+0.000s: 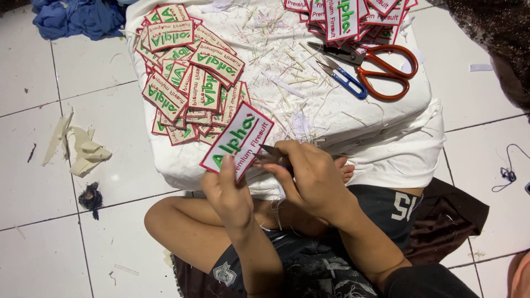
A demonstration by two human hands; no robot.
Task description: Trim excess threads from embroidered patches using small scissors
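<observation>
**Trimming a patch edge with a small snip**

The left hand holds one embroidered patch, white with a red border and green lettering, its fingers closed on the lower edge with the thumb lying on the face. The patch is tilted up above the near edge of the white cushion that serves as the work surface, over the person's crossed legs. The right hand is closed around a small dark snip, whose tip meets the patch at its right edge, near the lower corner.

To do this well, I judge that the patch should be kept taut and turned into the blades rather than the blades chased round it, cutting just outside the red border so the stitching is not nicked. The left thumb sits near the cutting line and should stay back from it.

Room is tight on the left: a heap of finished-looking patches lies just beyond the held one, and a second stack sits at the cushion's far edge. The red-handled scissors and blue thread clipper lie well apart on the right. Thread and backing scraps litter the middle of the cushion. The tiled floor on the left is mostly open, with paper offcuts on it.
</observation>
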